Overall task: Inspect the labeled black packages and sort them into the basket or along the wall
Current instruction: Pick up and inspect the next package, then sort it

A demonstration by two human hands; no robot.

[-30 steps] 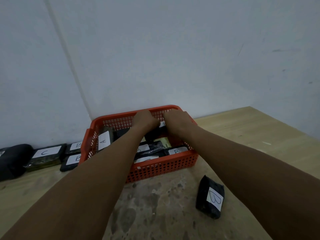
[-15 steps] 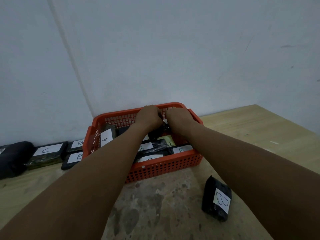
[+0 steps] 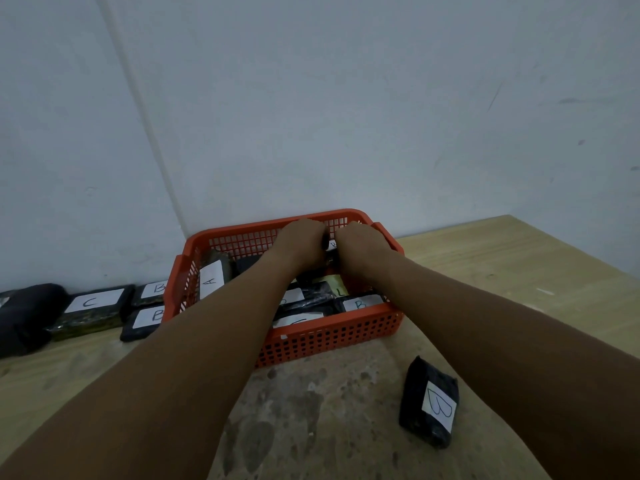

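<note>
An orange mesh basket [image 3: 329,336] stands against the white wall and holds several black packages with white letter labels. Both hands reach into its far side. My left hand [image 3: 301,242] and my right hand [image 3: 360,245] close together around one black package [image 3: 330,244] with a white label, held near the back wall of the basket; most of it is hidden by my fingers. Inside, a package labelled A [image 3: 211,280] leans at the left, and one labelled B [image 3: 360,303] lies at the front right.
To the left of the basket, black packages line the wall: one labelled C [image 3: 91,303], two labelled B [image 3: 152,289] [image 3: 145,320], and a dark bundle [image 3: 24,317]. A loose black package labelled B [image 3: 429,401] lies on the floor at the front right.
My two hands have drawn closer together and risen slightly at the basket's far side, holding the package. The view has tilted a little, so the basket sits lower in frame.
</note>
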